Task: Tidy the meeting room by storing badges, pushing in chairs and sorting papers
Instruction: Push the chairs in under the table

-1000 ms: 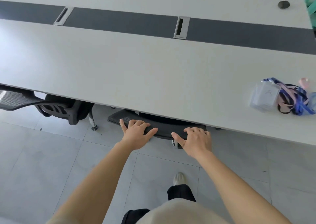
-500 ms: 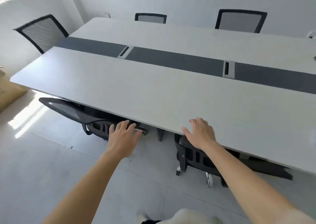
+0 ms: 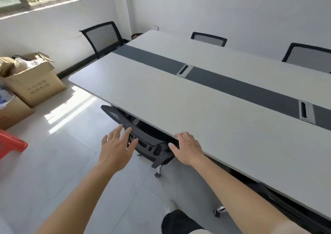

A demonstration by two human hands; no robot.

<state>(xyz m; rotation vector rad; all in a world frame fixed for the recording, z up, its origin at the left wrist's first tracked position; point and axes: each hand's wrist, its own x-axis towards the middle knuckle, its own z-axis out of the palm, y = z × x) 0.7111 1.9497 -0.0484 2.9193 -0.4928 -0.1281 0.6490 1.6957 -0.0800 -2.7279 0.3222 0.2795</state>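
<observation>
Reaching toward the black mesh chair (image 3: pixel 143 135) under the desk (image 3: pixel 197 112), both hands spread empty: left hand (image 3: pixel 116 148) hovering, right hand (image 3: pixel 186 148) seemingly touching the desk edge.

Both forearms are bare, no sleeves showing behind the left hand (image 3: pixel 117 148) or right hand (image 3: pixel 188 150). Below the wrists: dark trousers (image 3: pixel 177 222), a pale top's hem (image 3: pixel 198 232), one light shoe (image 3: pixel 170 207).

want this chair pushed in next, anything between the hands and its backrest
Nothing visible. The left hand hovers open just short of the mesh chair backrest. The right hand is at the table edge beside it.
</observation>
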